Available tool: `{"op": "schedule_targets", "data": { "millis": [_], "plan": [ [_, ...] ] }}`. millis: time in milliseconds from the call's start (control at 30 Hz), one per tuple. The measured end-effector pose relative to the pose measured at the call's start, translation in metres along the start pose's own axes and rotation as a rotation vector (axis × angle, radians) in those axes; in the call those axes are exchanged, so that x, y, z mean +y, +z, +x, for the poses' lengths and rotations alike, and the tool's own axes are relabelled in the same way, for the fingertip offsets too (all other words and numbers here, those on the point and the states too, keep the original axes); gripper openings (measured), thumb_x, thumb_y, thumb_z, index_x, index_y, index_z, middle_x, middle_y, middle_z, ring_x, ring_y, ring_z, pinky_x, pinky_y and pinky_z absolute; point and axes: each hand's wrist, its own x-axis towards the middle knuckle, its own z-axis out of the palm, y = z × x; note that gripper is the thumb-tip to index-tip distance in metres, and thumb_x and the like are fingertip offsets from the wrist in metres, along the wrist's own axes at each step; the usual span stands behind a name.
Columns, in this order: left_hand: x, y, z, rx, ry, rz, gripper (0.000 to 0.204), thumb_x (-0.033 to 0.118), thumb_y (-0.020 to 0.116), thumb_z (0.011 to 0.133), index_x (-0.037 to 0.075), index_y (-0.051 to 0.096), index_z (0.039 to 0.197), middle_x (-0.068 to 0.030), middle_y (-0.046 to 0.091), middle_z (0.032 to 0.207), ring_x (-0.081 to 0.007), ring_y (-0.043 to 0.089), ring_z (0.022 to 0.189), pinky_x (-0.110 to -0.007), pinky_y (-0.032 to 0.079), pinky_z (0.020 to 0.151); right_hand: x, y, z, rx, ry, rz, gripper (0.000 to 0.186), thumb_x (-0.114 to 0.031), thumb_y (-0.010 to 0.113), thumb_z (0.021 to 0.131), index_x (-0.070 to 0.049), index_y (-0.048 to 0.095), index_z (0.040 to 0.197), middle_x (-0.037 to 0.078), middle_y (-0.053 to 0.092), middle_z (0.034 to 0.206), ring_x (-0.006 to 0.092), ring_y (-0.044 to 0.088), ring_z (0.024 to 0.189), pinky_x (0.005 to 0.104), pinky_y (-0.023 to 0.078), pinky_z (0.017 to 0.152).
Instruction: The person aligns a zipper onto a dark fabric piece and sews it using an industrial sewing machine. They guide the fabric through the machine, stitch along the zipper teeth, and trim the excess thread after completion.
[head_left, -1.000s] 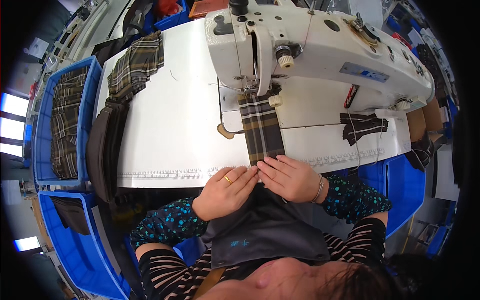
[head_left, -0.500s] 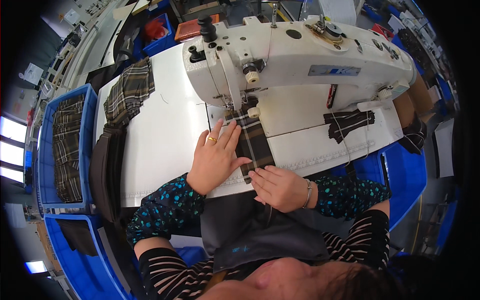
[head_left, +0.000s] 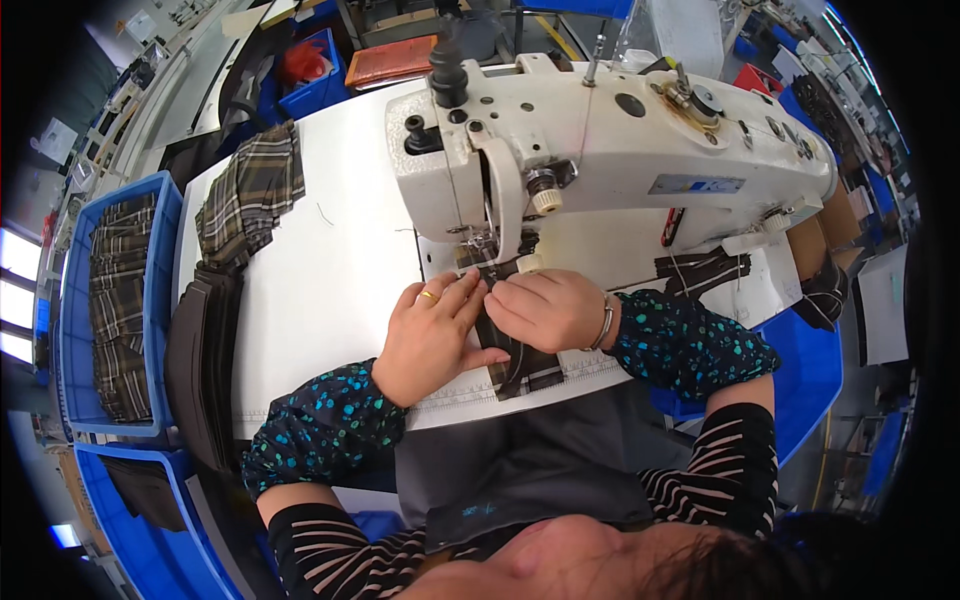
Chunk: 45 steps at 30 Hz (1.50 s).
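Brown plaid strip (head_left: 540, 371), frame centre — likely soft, light; grasp at side edges. Left hand (head_left: 425, 340) spread; right hand (head_left: 550, 310) bunched, pinch unclear.

Bright window panes (head_left: 18, 303) are seen well beyond the left edge of the white bench (head_left: 335, 320), whose top is brightly lit. Past its far left corner a long pale worktable (head_left: 193, 98) is placed. Off the right edge, grey floor (head_left: 842, 412) is crossed by a yellow line (head_left: 823, 460). The room's outer rim is lost in darkness.
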Motion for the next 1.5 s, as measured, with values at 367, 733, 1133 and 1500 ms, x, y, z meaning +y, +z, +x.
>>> {"op": "schedule_targets", "data": {
  "millis": [367, 733, 1133, 1500],
  "plan": [
    [0.003, -0.006, -0.002, 0.0, -0.112, -0.141, 0.091, 0.052, 0.087, 0.068, 0.002, 0.059, 0.14, -0.0125, 0.062, 0.144, -0.0318, 0.06, 0.129, -0.043, 0.051, 0.105, -0.01, 0.011, -0.011, -0.158, 0.118, 0.141, 0.032, -0.013, 0.068, 0.082, 0.0, 0.068, 0.112, 0.011, 0.071, 0.105, 0.024, 0.074, 0.092, 0.0332, 0.061, 0.078],
    [0.0, -0.006, 0.001, -0.033, -0.031, -0.021, 0.087, 0.053, 0.083, 0.072, 0.006, 0.062, 0.142, -0.0154, 0.06, 0.15, -0.0326, 0.059, 0.133, -0.047, 0.048, 0.108, 0.025, -0.038, 0.002, -0.156, 1.015, 1.754, 0.035, -0.02, 0.064, 0.096, 0.003, 0.071, 0.121, 0.012, 0.073, 0.11, 0.021, 0.068, 0.101, 0.0342, 0.054, 0.09],
    [0.007, -0.007, -0.003, -0.017, -0.047, 0.035, 0.084, 0.049, 0.084, 0.073, 0.011, 0.062, 0.144, -0.009, 0.06, 0.139, -0.0316, 0.055, 0.131, -0.046, 0.046, 0.108, 0.027, -0.021, -0.01, -0.382, 0.677, 1.175, 0.03, -0.023, 0.082, 0.089, -0.002, 0.076, 0.109, 0.011, 0.071, 0.091, 0.0219, 0.065, 0.078, 0.0344, 0.054, 0.074],
    [0.01, -0.006, -0.004, -0.082, -0.052, 0.135, 0.088, 0.052, 0.08, 0.077, 0.0, 0.058, 0.144, -0.0153, 0.058, 0.149, -0.0331, 0.047, 0.14, -0.049, 0.044, 0.11, 0.005, 0.008, -0.018, -0.372, 0.39, 0.171, 0.055, -0.033, 0.082, 0.083, -0.003, 0.069, 0.128, 0.012, 0.067, 0.103, 0.0287, 0.064, 0.097, 0.0399, 0.053, 0.087]
  ]
}}
